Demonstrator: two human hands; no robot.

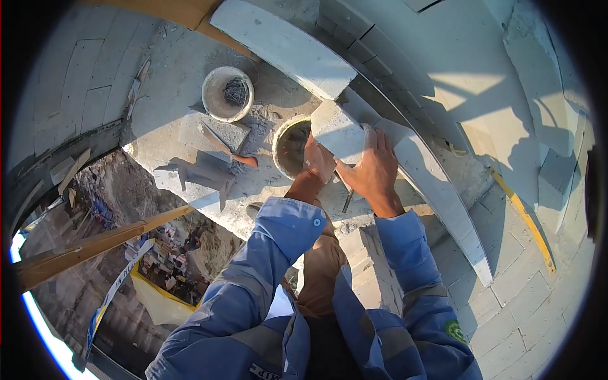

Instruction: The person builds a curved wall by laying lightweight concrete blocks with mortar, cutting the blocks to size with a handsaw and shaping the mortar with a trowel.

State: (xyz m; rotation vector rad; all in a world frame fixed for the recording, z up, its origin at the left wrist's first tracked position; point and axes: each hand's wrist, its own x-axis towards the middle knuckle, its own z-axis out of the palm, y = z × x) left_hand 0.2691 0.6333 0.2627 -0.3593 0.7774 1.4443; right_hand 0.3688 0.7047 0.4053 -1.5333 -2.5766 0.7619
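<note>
Block (339,132) held in both our hands, just above the row of laid blocks (443,190).

Our right hand (373,171) wraps its fingers over the block's near end, closed on it; our left hand (318,161) presses its side, the grip partly hidden beneath the block. Its long axis runs from our hands up and left. Beside the block's left edge sits a bucket (286,144), half covered; beyond that a trowel (225,147) and a second bucket (228,94). The bucket's contents are hard to make out.
</note>
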